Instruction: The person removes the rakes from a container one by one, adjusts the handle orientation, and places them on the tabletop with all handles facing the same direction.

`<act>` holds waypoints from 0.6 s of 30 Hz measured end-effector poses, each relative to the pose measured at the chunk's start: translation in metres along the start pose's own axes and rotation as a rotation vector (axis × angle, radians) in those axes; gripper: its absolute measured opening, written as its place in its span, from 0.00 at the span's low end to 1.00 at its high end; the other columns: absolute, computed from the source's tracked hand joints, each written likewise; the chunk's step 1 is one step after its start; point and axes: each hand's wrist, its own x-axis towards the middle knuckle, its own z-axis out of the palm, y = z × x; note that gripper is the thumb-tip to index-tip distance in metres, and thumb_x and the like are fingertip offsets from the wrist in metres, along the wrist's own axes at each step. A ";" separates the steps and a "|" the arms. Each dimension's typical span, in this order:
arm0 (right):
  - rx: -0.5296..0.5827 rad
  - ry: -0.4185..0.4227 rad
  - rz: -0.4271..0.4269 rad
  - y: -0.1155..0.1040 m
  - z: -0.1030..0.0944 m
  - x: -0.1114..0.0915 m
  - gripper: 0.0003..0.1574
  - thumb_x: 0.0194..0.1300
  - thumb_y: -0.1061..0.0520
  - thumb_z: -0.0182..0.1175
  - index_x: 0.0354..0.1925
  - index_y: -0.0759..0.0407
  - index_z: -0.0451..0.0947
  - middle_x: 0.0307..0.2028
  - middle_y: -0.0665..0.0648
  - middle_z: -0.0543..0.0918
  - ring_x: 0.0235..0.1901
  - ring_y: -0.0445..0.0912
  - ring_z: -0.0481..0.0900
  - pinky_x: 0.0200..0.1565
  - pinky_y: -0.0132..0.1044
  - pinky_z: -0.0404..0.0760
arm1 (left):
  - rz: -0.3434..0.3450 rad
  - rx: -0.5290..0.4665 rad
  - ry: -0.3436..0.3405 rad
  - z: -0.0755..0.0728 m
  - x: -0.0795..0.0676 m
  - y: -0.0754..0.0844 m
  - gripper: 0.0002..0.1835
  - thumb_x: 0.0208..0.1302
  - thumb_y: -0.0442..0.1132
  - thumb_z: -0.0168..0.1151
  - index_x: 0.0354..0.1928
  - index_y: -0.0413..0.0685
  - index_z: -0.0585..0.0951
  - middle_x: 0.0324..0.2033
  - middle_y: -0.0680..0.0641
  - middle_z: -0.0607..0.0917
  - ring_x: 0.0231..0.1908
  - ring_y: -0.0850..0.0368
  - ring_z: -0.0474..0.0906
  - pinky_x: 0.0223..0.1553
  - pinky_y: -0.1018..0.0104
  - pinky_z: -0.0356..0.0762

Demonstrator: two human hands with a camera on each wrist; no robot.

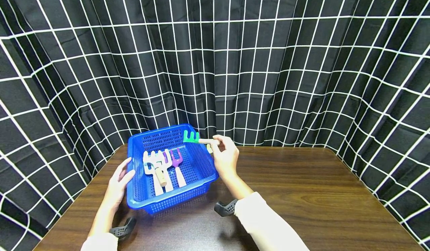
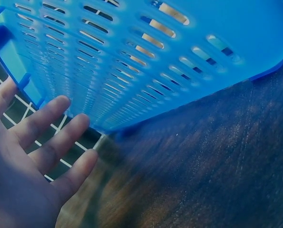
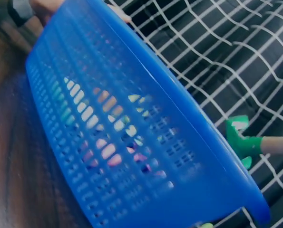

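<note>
Rake (image 1: pixel 191 136), green-headed, hangs above the right rim of the blue basket (image 1: pixel 174 200), its handle (image 1: pixel 205 141) pinched by the right hand (image 1: pixel 226 159); purple fork (image 1: pixel 176 163) and white forks (image 1: pixel 154 159) lie inside; left hand (image 1: pixel 115 187), fingers (image 2: pixel 60 137) spread, touches the left rim (image 1: pixel 131 180); work appears partway, one tool raised, others resting.

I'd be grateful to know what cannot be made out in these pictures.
- Right wrist view: green rake, its handle end cut off by the right edge.
- Right wrist view: tools, mostly hidden by the blue basket's slotted wall.
- Head view: yellow-green object beside the right hand, too small to identify.
</note>
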 end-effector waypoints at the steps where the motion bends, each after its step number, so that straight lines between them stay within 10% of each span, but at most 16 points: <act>1: 0.017 0.018 -0.011 0.002 -0.002 0.001 0.08 0.58 0.67 0.65 0.38 0.63 0.84 0.32 0.56 0.84 0.27 0.46 0.79 0.30 0.28 0.77 | 0.000 0.002 0.000 0.000 0.000 0.000 0.30 0.74 0.42 0.52 0.73 0.43 0.58 0.49 0.62 0.78 0.42 0.63 0.81 0.38 0.70 0.79; 18: -0.072 0.129 -0.018 0.033 -0.033 0.012 0.07 0.58 0.68 0.62 0.37 0.65 0.84 0.32 0.57 0.82 0.27 0.45 0.78 0.33 0.26 0.75 | 0.030 -0.035 -0.010 0.000 -0.001 -0.002 0.29 0.74 0.40 0.52 0.72 0.40 0.58 0.49 0.62 0.78 0.43 0.63 0.81 0.39 0.70 0.80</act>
